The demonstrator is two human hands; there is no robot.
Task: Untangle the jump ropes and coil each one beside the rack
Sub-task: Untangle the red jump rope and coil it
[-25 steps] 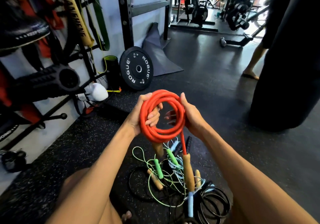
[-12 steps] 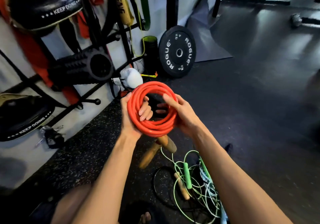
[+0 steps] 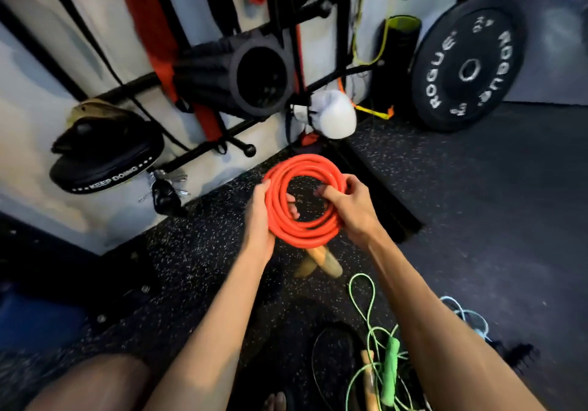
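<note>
While flat, orange coil [image 3: 305, 200] two-handed.

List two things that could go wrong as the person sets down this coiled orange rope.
1. The orange rope coil is pinched only at its sides by the left hand and right hand; once released, the loops may spring apart.
2. Its wooden handles dangle below, near the green rope of the unsorted pile, and could snag there again.
</note>
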